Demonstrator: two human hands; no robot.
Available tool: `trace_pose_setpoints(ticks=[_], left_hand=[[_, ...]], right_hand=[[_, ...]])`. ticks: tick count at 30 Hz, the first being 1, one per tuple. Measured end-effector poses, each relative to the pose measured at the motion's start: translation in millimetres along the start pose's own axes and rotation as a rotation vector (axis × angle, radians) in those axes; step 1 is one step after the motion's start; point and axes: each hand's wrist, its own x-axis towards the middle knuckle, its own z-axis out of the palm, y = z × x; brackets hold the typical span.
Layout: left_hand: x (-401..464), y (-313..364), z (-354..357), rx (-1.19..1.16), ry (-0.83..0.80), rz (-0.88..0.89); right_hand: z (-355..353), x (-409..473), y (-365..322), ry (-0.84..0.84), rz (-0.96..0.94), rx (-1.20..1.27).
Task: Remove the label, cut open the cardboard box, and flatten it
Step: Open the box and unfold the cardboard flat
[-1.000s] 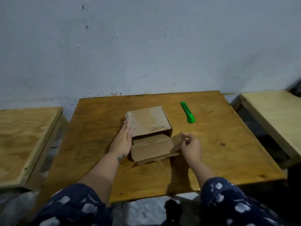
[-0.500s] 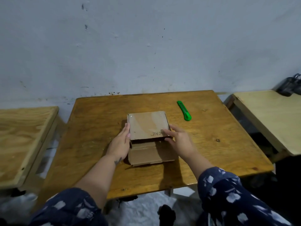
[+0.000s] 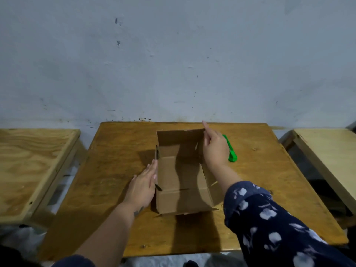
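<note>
Head view: the box [image 3: 181,170] now stands open on the table [image 3: 119,151], its lid raised upright at the far side. Half a second ago that lid lay closed over the body, with the right hand resting on its near right corner; a second ago the near flaps hung open. The inside is now exposed and appears empty, though shadow covers part of the floor. No label is visible on any face in view. Judgement: the opening step is done, and cutting and flattening remain.

The box sits at the table's centre, its near wall facing the person.

Left hand [image 3: 143,185]: fingers straight and together, palm flat against the outside of the box's left wall, steadying it. It grips nothing.

Right hand [image 3: 214,149]: at the lid's right edge, forefinger extended upward past the top corner. The remaining fingers appear to lie against the cardboard edge; whether the thumb pinches the lid from behind cannot be told.

The cutter [image 3: 232,154] lies on the table just beyond the right hand, partly hidden by it, untouched. Judgement: it is within easy reach for the cut.
</note>
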Motion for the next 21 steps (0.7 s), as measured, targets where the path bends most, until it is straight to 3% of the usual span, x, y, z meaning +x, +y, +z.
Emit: trace_pose_setpoints(ticks=[6, 13, 18, 21], left_hand=[[0, 7, 4, 0.051, -0.002, 0.007], [4, 6, 8, -0.094, 0.124, -0.028], [11, 1, 4, -0.075, 0.206, -0.146], [15, -4, 2, -0.025, 0.282, -0.230]], right_hand=[[30, 38, 13, -0.089, 0.167, 0.017], [69, 66, 32, -0.174, 0.236, 0.019], [77, 101, 50, -0.149, 0.156, -0.018], [90, 112, 65, -0.274, 0.157, -0.072]])
